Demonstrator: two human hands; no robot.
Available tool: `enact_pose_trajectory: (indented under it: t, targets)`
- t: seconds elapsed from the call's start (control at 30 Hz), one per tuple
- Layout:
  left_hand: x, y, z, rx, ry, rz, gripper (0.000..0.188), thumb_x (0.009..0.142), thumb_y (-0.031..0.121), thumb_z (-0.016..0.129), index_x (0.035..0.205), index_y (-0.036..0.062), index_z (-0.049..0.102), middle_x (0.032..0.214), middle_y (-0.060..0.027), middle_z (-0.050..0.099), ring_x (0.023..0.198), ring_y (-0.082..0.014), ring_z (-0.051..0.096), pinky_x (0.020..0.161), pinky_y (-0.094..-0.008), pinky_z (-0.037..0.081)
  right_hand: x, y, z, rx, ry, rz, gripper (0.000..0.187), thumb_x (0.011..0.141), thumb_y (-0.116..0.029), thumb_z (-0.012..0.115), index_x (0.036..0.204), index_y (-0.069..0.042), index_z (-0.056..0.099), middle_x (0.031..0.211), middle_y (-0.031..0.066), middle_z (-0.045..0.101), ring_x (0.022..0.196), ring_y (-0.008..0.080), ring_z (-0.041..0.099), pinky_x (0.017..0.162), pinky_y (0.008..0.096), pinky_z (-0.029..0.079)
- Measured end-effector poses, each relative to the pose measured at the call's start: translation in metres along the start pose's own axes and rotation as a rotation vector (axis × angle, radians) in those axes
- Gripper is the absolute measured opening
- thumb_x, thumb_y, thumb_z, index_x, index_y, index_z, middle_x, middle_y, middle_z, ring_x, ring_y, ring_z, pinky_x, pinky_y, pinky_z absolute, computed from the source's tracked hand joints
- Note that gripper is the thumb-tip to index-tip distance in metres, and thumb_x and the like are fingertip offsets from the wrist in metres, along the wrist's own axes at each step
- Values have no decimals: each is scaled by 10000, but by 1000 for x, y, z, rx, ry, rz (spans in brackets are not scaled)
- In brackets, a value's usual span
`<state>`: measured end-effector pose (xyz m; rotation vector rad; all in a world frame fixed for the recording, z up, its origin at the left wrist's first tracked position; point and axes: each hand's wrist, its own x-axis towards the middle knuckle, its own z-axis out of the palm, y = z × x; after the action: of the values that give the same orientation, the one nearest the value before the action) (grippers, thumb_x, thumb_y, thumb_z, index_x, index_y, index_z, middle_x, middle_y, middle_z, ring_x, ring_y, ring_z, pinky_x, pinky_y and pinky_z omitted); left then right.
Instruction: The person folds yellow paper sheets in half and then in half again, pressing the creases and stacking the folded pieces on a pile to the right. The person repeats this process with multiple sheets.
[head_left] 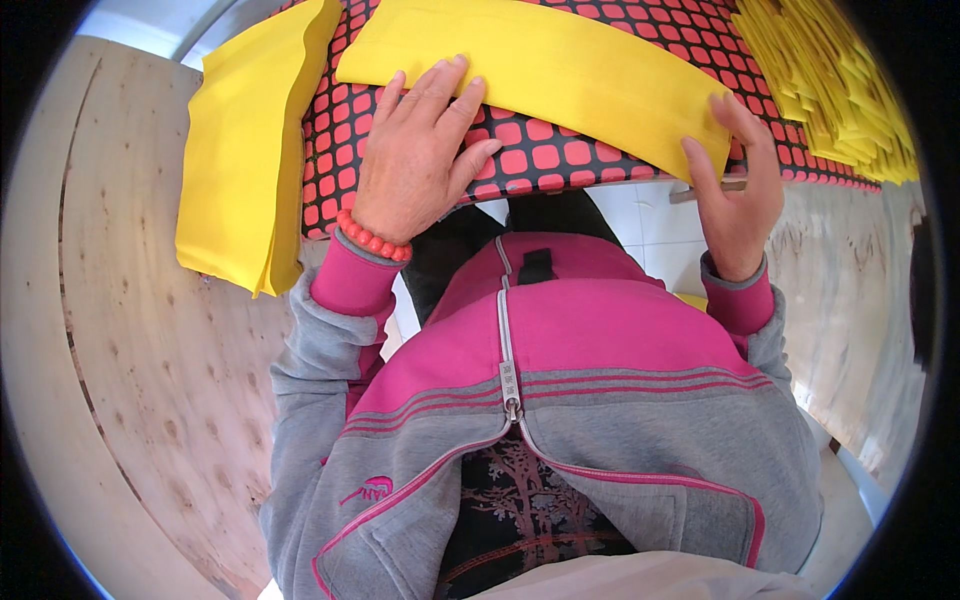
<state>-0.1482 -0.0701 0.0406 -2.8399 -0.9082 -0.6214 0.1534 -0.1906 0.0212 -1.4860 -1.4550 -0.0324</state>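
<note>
A long, flat, folded piece of yellow cloth-like material [560,70] lies across the red-and-black patterned table cover [545,157]. My left hand [420,150] rests on its near edge toward the left end, fingers stretched out and a red bead bracelet at the wrist. At the right end of the piece is my right hand [742,195]. Its thumb and fingers are apart, with their tips touching the yellow material near the corner; some fingers are hidden behind the others.
On the left, a thick stack of folded yellow material [245,150] hangs past the table's edge. Many thin yellow pieces lie overlapped in a pile [835,85] at the far right. A wooden board surface [160,350] stretches along the left side.
</note>
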Motion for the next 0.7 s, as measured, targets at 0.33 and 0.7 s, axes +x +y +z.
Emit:
enact_pose_trajectory:
  t: [0.33, 0.7]
  targets:
    - [-11, -13, 6, 29, -87, -164, 696, 963, 483, 646, 1489, 53, 496, 1546, -216, 450, 1439, -383, 428, 1169, -557, 338, -23, 3, -4, -233, -207, -407, 466, 818, -91, 795, 1263, -102, 655, 1354, 88, 671, 1282, 303, 619, 1106, 482, 425]
    - [-13, -22, 9, 4, -106, -207, 688, 984, 506, 603, 1495, 60, 492, 1554, -226, 431, 1449, -386, 410, 1177, -599, 286, -13, 12, -16, -351, -315, -428, 376, 847, -57, 751, 1215, -104, 689, 1320, 71, 694, 1289, 292, 624, 1094, 465, 445]
